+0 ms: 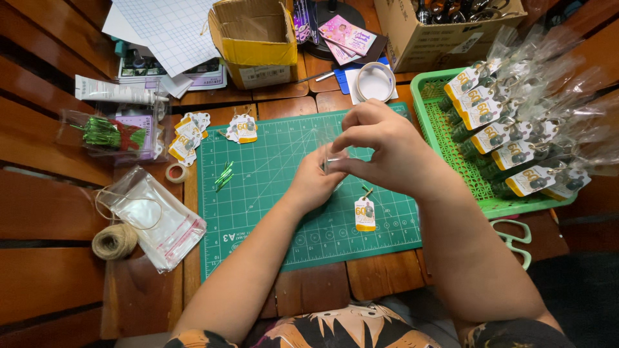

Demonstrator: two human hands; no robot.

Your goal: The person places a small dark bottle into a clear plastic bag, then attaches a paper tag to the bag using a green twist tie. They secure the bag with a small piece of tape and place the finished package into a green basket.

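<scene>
From my head camera, looking down: my left hand (314,183) and right hand (380,145) meet above a green gridded cutting mat (258,212), fingertips pinched together on a small clear cellophane bag (332,154). A small white-and-yellow paper tag (365,214) lies on the mat just below my hands. A green plastic basket (445,135) of bagged, tagged items sits to my right.

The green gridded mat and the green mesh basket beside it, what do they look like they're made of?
The green gridded cutting mat looks like soft matt vinyl or rubber: flat, dull sheen, printed white lines. The green mesh basket looks like moulded plastic, judging by its even lattice and glossy rim. The small clear bag between the left hand and right hand seems to be thin glossy cellophane.
</scene>
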